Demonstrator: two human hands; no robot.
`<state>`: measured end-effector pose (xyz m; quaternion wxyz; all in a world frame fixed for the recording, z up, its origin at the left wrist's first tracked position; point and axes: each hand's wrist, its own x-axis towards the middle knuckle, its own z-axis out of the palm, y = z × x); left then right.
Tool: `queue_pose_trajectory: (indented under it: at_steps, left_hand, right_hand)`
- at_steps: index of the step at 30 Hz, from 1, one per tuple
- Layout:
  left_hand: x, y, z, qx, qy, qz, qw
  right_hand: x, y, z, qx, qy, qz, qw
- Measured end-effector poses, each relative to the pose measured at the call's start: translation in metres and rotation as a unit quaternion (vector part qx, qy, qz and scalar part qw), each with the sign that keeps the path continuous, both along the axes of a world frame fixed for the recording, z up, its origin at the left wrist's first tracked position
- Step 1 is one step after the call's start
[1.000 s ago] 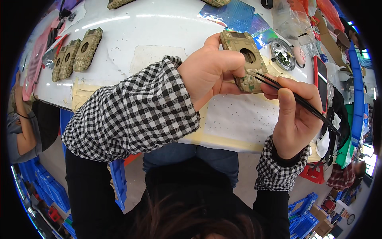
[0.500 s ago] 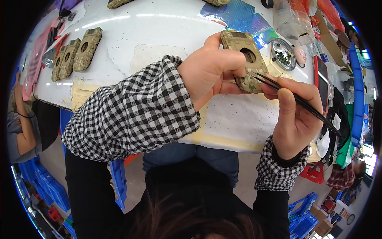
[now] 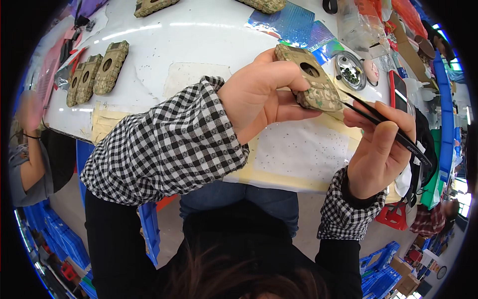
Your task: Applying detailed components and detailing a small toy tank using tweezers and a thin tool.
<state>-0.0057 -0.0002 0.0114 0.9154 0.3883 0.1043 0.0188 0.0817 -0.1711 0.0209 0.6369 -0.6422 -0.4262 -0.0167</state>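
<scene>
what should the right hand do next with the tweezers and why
Probably bring the black tweezers in the right hand over to the round dish: they stand open, off the camouflage case that the left hand holds, with nothing visible between them, and small dark pieces lie in the dish close by.

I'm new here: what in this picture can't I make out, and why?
All in the head view:
Held camouflage case: the left hand covers part of its side; its underside faces away.
Two far camouflage pieces: cut off by the top edge.
Dark green bits in the round dish: too small to identify.
Co-worker's hand, far left: blurred.
</scene>
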Motion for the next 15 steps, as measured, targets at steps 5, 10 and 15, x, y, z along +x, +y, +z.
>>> queue_pose_trajectory:
  at_steps: [5,10,15]
  left_hand:
    - [0.0019,0.0009,-0.0032,-0.030,0.002,0.004,1.000]
    - [0.0018,0.0014,-0.0020,-0.022,0.000,0.006,1.000]
    - [0.0036,0.0014,-0.0019,-0.010,-0.003,0.008,1.000]
  right_hand:
    - [0.0018,-0.0021,-0.0039,0.033,-0.007,-0.035,0.999]
    - [0.0026,-0.0003,-0.0044,0.070,-0.011,-0.046,0.996]
    - [0.0045,-0.0016,-0.0053,0.048,-0.045,-0.073,0.995]
